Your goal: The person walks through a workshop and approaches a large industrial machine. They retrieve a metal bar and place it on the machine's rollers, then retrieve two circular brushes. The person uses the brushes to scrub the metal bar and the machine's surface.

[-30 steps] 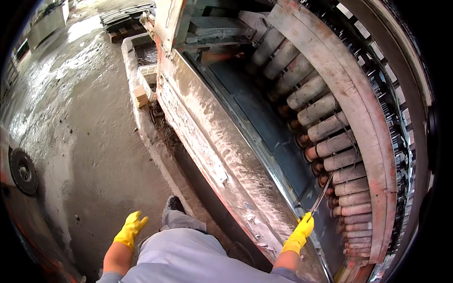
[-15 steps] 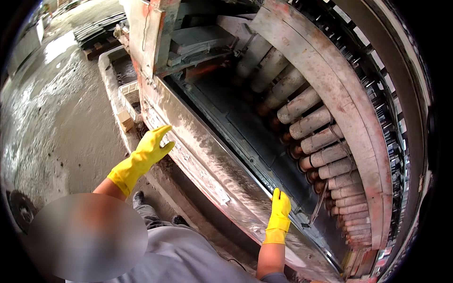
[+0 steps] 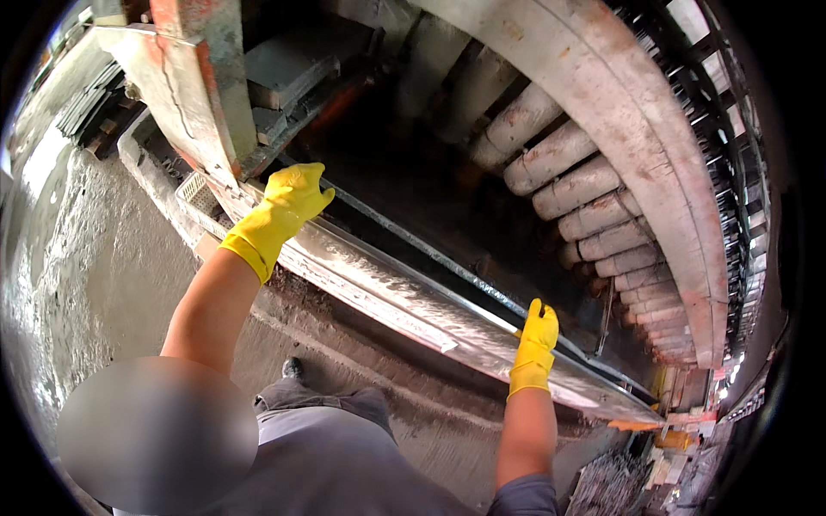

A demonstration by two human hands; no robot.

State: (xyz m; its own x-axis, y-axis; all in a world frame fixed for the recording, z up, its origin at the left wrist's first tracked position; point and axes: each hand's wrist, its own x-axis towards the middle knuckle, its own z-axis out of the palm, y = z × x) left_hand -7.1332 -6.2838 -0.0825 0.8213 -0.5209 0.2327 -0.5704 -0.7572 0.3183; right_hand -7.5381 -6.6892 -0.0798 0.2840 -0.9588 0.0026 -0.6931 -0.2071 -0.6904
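Note:
A long dark slab with a pale grey near edge spans the machine bed, and a dark gap shows between that edge and the machine's metal side rail. My left hand, in a yellow rubber glove, is closed at the slab's far-left end, fingers curled over. Further right, my right hand, gloved alike, is closed at the same edge, with its fingertips pointing up and partly hiding the edge.
Over the bed stands a curved, stained frame with a row of thick pale cylinders. A machine post rises at left, near a plastic crate and stacked slabs. The floor looks wet.
My left hand has gone from beside the rail to the slab's edge and closed there. A gap now shows between slab and rail. The view has shifted; my right hand stays at the edge.

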